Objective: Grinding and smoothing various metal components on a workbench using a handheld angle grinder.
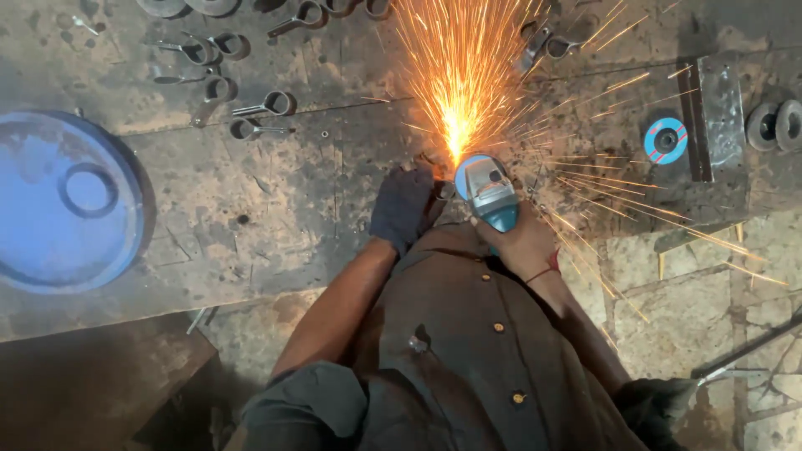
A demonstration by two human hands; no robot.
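Head view, frame centre: right hand (522, 242) fingers wrapped round blue angle grinder (489, 194), gloved left hand (403, 207) fingers curled, pinning workpiece; keep sparks (455, 75) going away, steady pressure

Right hand (522, 242) grips teal grinder (489, 196); gloved left hand (403, 207) steadies workpiece (436, 171); sparks (459, 75) fan over floor (276, 192); spare disc (666, 140) right.

Left hand (403, 207) gloved, pressing; right hand (525, 242) gripping.

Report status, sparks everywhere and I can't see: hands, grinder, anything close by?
Left hand gloved, pressing the workpiece. Right hand gripping angle grinder, sparks flying forward. Spare disc lying right.
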